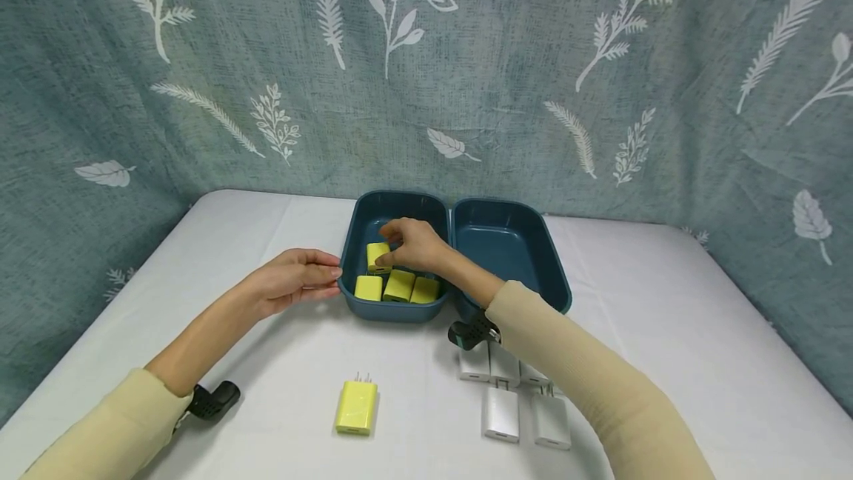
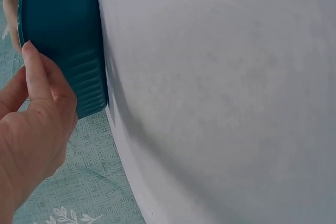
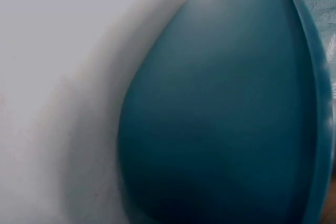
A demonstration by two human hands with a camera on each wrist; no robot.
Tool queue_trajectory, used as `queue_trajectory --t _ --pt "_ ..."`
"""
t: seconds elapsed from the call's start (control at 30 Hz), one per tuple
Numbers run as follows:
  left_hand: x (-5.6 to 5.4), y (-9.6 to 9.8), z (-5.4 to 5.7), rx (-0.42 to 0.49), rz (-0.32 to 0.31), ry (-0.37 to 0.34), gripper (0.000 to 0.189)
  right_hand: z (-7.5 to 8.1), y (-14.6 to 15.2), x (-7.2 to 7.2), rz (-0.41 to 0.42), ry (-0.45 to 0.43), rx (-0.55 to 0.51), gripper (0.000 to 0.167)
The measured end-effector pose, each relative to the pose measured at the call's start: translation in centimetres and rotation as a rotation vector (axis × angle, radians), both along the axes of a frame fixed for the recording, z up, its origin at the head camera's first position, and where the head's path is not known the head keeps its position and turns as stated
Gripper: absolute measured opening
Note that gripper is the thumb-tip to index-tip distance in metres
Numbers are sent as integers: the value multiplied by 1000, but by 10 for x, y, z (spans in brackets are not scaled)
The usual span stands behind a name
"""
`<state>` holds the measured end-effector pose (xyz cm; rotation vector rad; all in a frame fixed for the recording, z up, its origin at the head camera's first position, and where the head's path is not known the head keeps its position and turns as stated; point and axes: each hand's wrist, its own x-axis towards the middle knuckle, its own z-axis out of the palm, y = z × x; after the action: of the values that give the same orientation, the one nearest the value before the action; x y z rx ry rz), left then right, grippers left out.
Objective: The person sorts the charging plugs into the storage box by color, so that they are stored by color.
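Note:
My left hand (image 1: pixel 296 281) grips the left side of a dark blue bin (image 1: pixel 373 311). In the left wrist view, its fingertips lie at the bin's rim, the other fingers bent against the outer wall. Reaching inside that bin, my right hand (image 1: pixel 416 244) pinches a yellow charger (image 1: pixel 375 256) that stands on end, index finger behind and thumb in front. Several more yellow chargers lie along the bin's near side, among them one charger (image 1: pixel 368 288) at the left. A blue bin wall (image 3: pixel 220 103) fills much of the right wrist view.
A second blue bin (image 1: pixel 556 280) adjoins on the right, partly behind my right forearm. One yellow charger (image 1: pixel 356 407), prongs facing away, lies on the white tablecloth (image 1: pixel 280 421). Several white chargers, including one charger (image 1: pixel 501 415), lie near my right sleeve. A leaf-patterned curtain (image 1: pixel 426 95) hangs behind.

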<state>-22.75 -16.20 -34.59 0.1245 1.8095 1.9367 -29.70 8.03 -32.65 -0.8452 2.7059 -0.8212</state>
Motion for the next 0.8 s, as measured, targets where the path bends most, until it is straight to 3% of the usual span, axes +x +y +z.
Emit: queue_trajectory --t 0.43,0.8 --pt "0 1 2 -2 7 -8 35 5 6 8 14 -2 -83 54" --pt "0 1 1 1 3 -13 35 6 19 30 29 -12 -183 55"
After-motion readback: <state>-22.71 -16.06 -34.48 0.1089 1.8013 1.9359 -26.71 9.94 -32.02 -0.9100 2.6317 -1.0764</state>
